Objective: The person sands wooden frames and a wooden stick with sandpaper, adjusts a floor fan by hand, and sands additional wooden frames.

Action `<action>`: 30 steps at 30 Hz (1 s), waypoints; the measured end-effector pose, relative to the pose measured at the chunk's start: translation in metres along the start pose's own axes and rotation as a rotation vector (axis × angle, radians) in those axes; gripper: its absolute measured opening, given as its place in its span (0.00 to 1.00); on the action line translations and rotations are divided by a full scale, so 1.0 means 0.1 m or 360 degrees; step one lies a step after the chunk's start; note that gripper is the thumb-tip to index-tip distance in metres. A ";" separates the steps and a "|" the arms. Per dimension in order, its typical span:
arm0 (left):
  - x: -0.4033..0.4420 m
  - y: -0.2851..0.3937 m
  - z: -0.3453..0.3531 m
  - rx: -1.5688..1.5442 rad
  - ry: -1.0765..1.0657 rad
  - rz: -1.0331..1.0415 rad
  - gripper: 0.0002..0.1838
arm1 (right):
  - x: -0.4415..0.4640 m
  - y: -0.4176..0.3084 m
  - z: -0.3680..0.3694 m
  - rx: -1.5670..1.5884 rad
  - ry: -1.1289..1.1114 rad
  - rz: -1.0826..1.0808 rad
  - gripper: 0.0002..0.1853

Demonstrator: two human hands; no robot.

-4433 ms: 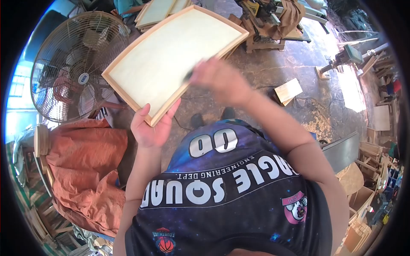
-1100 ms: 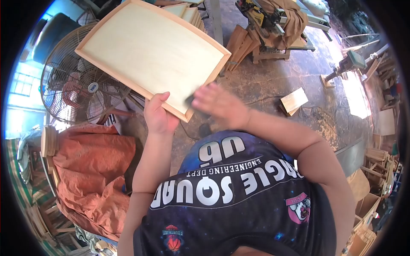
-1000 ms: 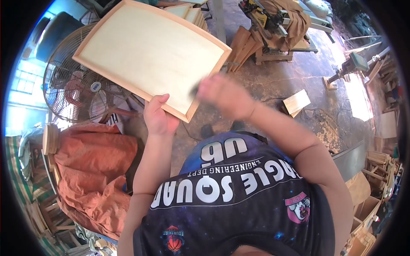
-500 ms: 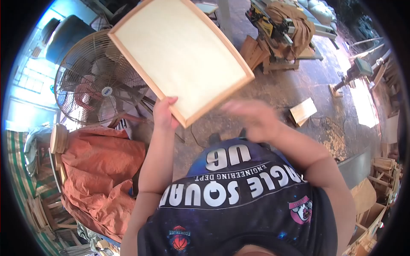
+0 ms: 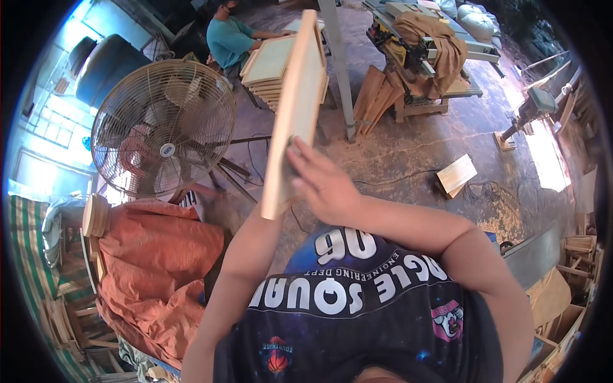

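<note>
A wooden-framed panel with a pale face is held up in front of me, turned nearly edge-on. Behind its lower end my left hand grips it; the fingers are hidden, and only the wrist and left forearm show. My right hand lies against the panel's pale side near the lower end, its fingers stretched out and close together. A small dark spot shows by the right fingertips, too small to make out.
A large fan stands at left, above an orange cloth. Ahead, a person in a teal shirt sits by a stack of framed panels. A post and a cloth-draped machine stand beyond. Boards lie on the floor.
The panel has turned from face-on to nearly edge-on. My right hand has moved left onto its side. My left hand has gone behind the panel. The seated person has come into view.
</note>
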State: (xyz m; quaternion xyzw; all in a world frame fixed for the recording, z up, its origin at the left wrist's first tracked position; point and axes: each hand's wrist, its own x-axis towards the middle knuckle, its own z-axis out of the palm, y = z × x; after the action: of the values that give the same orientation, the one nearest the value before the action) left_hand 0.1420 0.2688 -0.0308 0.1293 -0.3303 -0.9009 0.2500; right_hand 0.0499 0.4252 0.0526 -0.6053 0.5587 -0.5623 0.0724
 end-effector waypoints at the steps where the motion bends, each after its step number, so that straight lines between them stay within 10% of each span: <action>1: 0.05 0.02 -0.01 0.0125 0.0050 -0.0125 0.35 | 0.02 -0.07 0.06 -0.0025 -0.0044 -0.0125 0.28; 12: 0.03 -0.01 0.41 -0.0801 -0.0688 -0.0819 0.44 | 0.32 0.43 0.11 -0.0430 -0.0671 -0.1139 0.27; 14: -0.12 -0.10 0.38 -0.0839 -0.0644 -0.0857 0.44 | 0.81 0.73 0.05 -0.0537 -0.0889 -0.0683 0.26; 16: -0.24 -0.20 0.38 -0.0886 -0.0610 -0.0921 0.43 | 1.12 1.00 -0.06 -0.1128 0.0012 -0.0676 0.24; 18: -0.28 -0.13 0.54 -0.0761 -0.0504 -0.0915 0.47 | 1.39 0.92 -0.11 -0.0635 0.0392 -0.0386 0.23; 26: -0.29 -0.11 0.36 -0.0823 -0.0528 -0.0963 0.46 | 0.82 0.24 0.27 -0.0184 -0.1011 -0.0953 0.18; 30: -0.33 0.02 0.49 -0.0836 -0.0552 -0.0980 0.47 | 1.77 1.01 -0.14 -0.0827 0.0160 -0.0587 0.23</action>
State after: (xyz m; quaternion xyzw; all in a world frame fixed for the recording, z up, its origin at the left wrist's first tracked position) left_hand 0.1511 0.3113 0.0101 0.0007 -0.0731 -0.9952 -0.0649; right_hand -0.0657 0.2616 0.0917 -0.6660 0.5674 -0.4337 -0.2153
